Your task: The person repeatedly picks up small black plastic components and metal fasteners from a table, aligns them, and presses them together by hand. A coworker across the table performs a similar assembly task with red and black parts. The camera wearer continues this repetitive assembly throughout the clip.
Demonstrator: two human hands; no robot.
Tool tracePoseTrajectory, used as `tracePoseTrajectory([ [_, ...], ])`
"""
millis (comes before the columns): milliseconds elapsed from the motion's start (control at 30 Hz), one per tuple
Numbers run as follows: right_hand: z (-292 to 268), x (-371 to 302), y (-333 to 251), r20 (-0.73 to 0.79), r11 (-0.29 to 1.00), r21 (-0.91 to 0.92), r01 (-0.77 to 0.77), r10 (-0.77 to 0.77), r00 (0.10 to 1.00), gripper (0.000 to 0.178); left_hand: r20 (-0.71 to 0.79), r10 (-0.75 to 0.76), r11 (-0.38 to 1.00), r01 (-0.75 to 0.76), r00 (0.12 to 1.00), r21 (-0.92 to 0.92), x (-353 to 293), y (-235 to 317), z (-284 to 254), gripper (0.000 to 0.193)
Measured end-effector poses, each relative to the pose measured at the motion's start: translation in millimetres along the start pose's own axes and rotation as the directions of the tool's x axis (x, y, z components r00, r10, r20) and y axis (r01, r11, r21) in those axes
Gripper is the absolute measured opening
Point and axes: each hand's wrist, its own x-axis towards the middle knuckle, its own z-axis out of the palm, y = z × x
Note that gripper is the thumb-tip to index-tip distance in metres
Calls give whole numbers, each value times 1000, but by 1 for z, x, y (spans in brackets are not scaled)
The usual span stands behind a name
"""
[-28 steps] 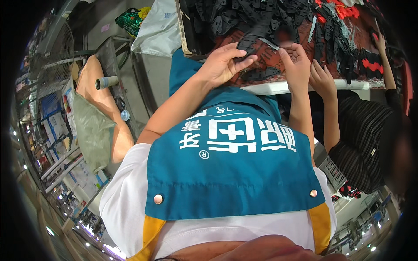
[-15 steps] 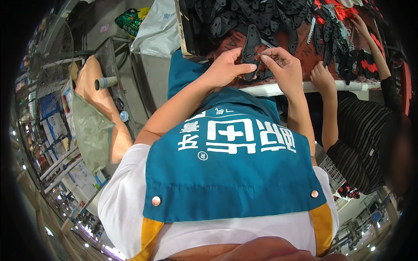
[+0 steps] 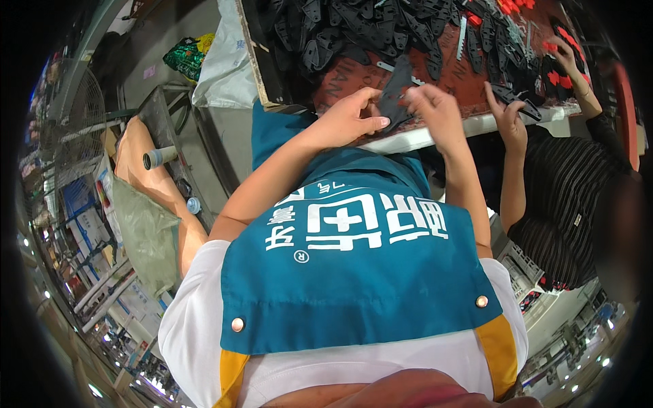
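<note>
My left hand [image 3: 348, 117] and my right hand [image 3: 437, 103] both grip one flat black plastic part [image 3: 396, 95], held upright between them just over the near edge of the brown worktable [image 3: 354, 71]. A big heap of similar black parts [image 3: 360, 30] lies on the table beyond my hands. My teal apron [image 3: 354, 265] fills the lower middle of the view.
At right a co-worker in a dark striped top [image 3: 571, 204] has a hand [image 3: 507, 115] on black pieces at the table edge, with red parts [image 3: 507, 7] behind. At left are a white sack [image 3: 228, 68], a fan [image 3: 71, 122] and another person's arm [image 3: 153, 177].
My hands lifted a black part from the table and drew it toward the near edge. My right hand moved closer to it. The co-worker's hand slid along the table edge.
</note>
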Motion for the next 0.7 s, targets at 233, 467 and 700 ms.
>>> tracePoseTrajectory([
  [233,-66,34,56,-514,835,540,104,230,827,29,25,36,995,-38,999,94,3,-2,-6,45],
  [467,1,47,49,-139,740,-653,162,-327,935,20,60,-34,999,34,998,6,1,-16,1,36],
  [700,0,45,56,-42,588,-798,135,-277,960,17,-173,333,651,-93,927,753,28,-6,-11,44],
])
